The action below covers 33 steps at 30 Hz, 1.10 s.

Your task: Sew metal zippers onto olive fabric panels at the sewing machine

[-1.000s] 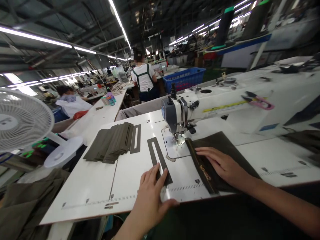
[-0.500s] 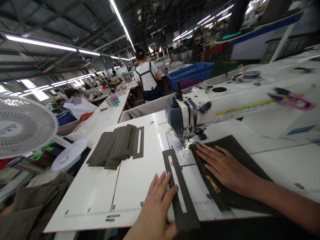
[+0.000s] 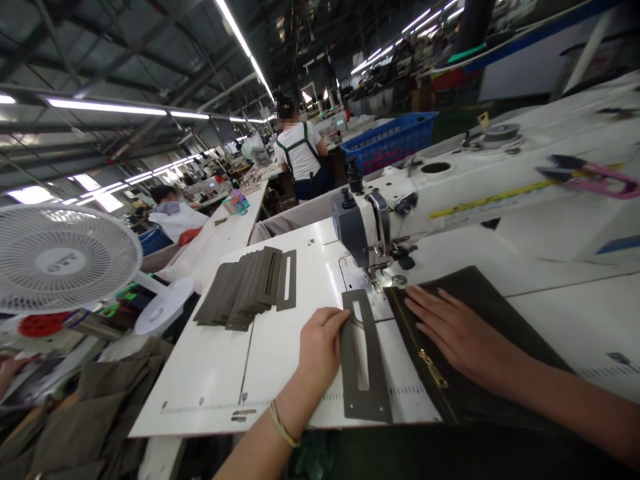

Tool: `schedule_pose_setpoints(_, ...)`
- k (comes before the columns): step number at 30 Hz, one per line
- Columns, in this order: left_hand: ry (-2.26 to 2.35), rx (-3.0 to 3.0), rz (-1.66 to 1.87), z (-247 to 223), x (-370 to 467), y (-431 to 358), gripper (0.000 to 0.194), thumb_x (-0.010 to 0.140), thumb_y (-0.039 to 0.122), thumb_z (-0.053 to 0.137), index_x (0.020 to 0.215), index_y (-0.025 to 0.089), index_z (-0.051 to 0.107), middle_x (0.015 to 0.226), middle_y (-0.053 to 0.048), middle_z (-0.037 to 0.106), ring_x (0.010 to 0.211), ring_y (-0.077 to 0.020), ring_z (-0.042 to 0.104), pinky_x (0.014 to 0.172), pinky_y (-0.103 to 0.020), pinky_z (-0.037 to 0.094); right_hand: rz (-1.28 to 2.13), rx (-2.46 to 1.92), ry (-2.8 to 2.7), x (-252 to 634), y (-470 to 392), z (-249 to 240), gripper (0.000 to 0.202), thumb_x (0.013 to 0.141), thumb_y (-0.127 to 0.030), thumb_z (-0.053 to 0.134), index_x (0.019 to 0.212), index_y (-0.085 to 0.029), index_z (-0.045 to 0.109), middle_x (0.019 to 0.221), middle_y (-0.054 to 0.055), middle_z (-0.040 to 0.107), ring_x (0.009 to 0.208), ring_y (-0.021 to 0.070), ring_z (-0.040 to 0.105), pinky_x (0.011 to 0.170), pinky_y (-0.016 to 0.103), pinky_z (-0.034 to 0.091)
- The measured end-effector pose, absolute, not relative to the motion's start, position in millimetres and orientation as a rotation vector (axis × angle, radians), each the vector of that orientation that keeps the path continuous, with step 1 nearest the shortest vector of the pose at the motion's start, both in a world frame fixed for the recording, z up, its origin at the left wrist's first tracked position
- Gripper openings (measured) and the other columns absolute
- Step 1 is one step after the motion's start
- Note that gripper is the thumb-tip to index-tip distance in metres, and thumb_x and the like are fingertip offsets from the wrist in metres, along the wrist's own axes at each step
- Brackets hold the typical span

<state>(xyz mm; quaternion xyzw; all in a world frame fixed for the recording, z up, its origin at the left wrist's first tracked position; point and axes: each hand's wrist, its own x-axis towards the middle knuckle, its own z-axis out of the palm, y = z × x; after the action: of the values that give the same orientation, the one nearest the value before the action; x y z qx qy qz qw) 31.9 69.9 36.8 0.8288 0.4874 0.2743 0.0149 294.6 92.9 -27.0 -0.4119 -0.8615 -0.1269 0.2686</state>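
**Left hand at slotted panel's edge, right hand flat on zippered piece**

Your slotted panel (image 3: 376, 360) is lying in front of the sewing machine (image 3: 353, 230), between your two hands. Its left edge is touching your left hand (image 3: 323, 343), near the slot's upper end. The zippered piece (image 3: 493, 303) is lying under your right hand (image 3: 460, 333), its zipper running along the left side and the gold zipper pull (image 3: 433, 369) showing below your fingers.

Both pieces are resting on the white counter (image 3: 280, 360), which is carrying a printed scale along its near edge. A stack of dark panels (image 3: 240, 287) is sitting farther left, a second slotted panel (image 3: 293, 280) just beside it. Pink-handled scissors (image 3: 600, 180) are lying on the machine body by a yellow tape. A white fan (image 3: 63, 260) is standing left, above heaped dark fabric (image 3: 80, 420). Beyond, a person (image 3: 303, 157) in a white top is facing away near a blue basket (image 3: 395, 140), under strip lights.

Your hands are apart. The left is bending its fingers, bunched at the panel; can't tell if the thumb is pinching. The right is reaching in from the right, palm down, fingers extended, gripping nothing.
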Motion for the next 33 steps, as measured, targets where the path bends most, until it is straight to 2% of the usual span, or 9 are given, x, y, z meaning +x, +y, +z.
schedule_pose_setpoints(2, 1.431, 2.649, 1.002, 37.8, 44.8, 65.7, 0.030, 0.094, 0.013, 0.046, 0.118, 0.018, 0.062, 0.116, -0.011, 0.068, 0.106, -0.0215, 0.065, 0.090, -0.037, 0.058, -0.429, -1.093, -2.318, 292.7, 88.6, -32.6, 0.043, 0.097, -0.023, 0.030, 0.127, -0.010, 0.058, 0.138, 0.015, 0.054, 0.129, 0.0246, 0.048, 0.103, 0.047, 0.042)
schedule_pose_setpoints(4, 1.338, 2.778, 0.987, 34.7, 63.5, 64.7, 0.031, 0.094, 0.013, 0.046, 0.121, 0.015, 0.059, 0.125, -0.013, 0.064, 0.117, -0.0230, 0.061, 0.097, -0.039, 0.055, -0.457, -1.099, -2.312, 289.2, 85.3, -34.1, 0.042, 0.095, -0.019, 0.032, 0.128, -0.010, 0.056, 0.138, 0.015, 0.054, 0.129, 0.0251, 0.048, 0.101, 0.048, 0.043)
schedule_pose_setpoints(9, 1.270, 2.955, 0.603, 18.4, 97.8, 75.7, 0.025, 0.092, 0.009, 0.046, 0.112, 0.008, 0.062, 0.121, -0.016, 0.067, 0.115, -0.0253, 0.063, 0.106, -0.043, 0.048, -0.486, -1.052, -2.303, 285.4, 84.4, -27.5, 0.049, 0.091, -0.014, 0.033, 0.138, -0.009, 0.046, 0.134, 0.016, 0.057, 0.125, 0.0249, 0.052, 0.099, 0.046, 0.044)
schedule_pose_setpoints(12, 1.273, 2.977, 0.571, 15.2, 98.0, 80.1, 0.024, 0.093, 0.007, 0.043, 0.108, 0.008, 0.062, 0.123, -0.016, 0.065, 0.119, -0.0261, 0.060, 0.109, -0.046, 0.044, -0.495, -1.056, -2.301, 286.2, 85.4, -24.8, 0.048, 0.091, -0.014, 0.033, 0.138, -0.010, 0.047, 0.133, 0.015, 0.058, 0.125, 0.0245, 0.052, 0.100, 0.046, 0.042)
schedule_pose_setpoints(15, 1.266, 2.988, 0.622, 16.2, 95.1, 80.6, 0.024, 0.093, 0.005, 0.040, 0.102, 0.008, 0.062, 0.125, -0.018, 0.063, 0.123, -0.0270, 0.057, 0.108, -0.046, 0.045, -0.479, -1.061, -2.292, 285.1, 84.9, -23.5, 0.047, 0.091, -0.012, 0.033, 0.135, -0.009, 0.049, 0.133, 0.016, 0.057, 0.127, 0.0238, 0.050, 0.102, 0.046, 0.040)
schedule_pose_setpoints(18, 1.274, 3.007, 0.679, 16.9, 96.4, 80.8, 0.026, 0.094, 0.004, 0.036, 0.097, 0.009, 0.062, 0.120, -0.018, 0.066, 0.119, -0.0267, 0.060, 0.105, -0.045, 0.048, -0.399, -1.127, -2.258, 280.2, 83.6, -21.4, 0.045, 0.091, -0.010, 0.032, 0.132, -0.009, 0.052, 0.134, 0.015, 0.058, 0.126, 0.0223, 0.050, 0.103, 0.045, 0.038)
schedule_pose_setpoints(21, 1.302, 3.020, 0.729, 16.4, 98.7, 81.8, 0.030, 0.096, 0.005, 0.032, 0.093, 0.009, 0.062, 0.116, -0.018, 0.067, 0.115, -0.0275, 0.062, 0.101, -0.045, 0.052, -0.319, -1.202, -2.218, 274.2, 83.1, -18.0, 0.042, 0.092, -0.017, 0.037, 0.129, -0.014, 0.055, 0.133, 0.013, 0.059, 0.124, 0.0236, 0.051, 0.102, 0.046, 0.038)
schedule_pose_setpoints(25, 1.272, 3.051, 0.690, 17.2, 97.0, 84.2, 0.032, 0.099, 0.009, 0.029, 0.098, 0.007, 0.061, 0.120, -0.021, 0.065, 0.119, -0.0280, 0.060, 0.098, -0.046, 0.054, -0.293, -1.228, -2.175, 269.5, 83.3, -14.4, 0.042, 0.092, -0.025, 0.044, 0.132, -0.020, 0.055, 0.130, 0.013, 0.060, 0.122, 0.0249, 0.051, 0.100, 0.048, 0.039)
schedule_pose_setpoints(33, 1.263, 3.165, 0.641, 24.1, 95.1, 87.8, 0.031, 0.099, 0.008, 0.027, 0.104, 0.009, 0.058, 0.116, -0.019, 0.067, 0.112, -0.0267, 0.064, 0.086, -0.041, 0.061, -0.266, -1.262, -2.107, 264.1, 83.5, -11.4, 0.042, 0.091, -0.034, 0.051, 0.131, -0.022, 0.055, 0.130, 0.011, 0.060, 0.124, 0.0259, 0.048, 0.103, 0.049, 0.033)
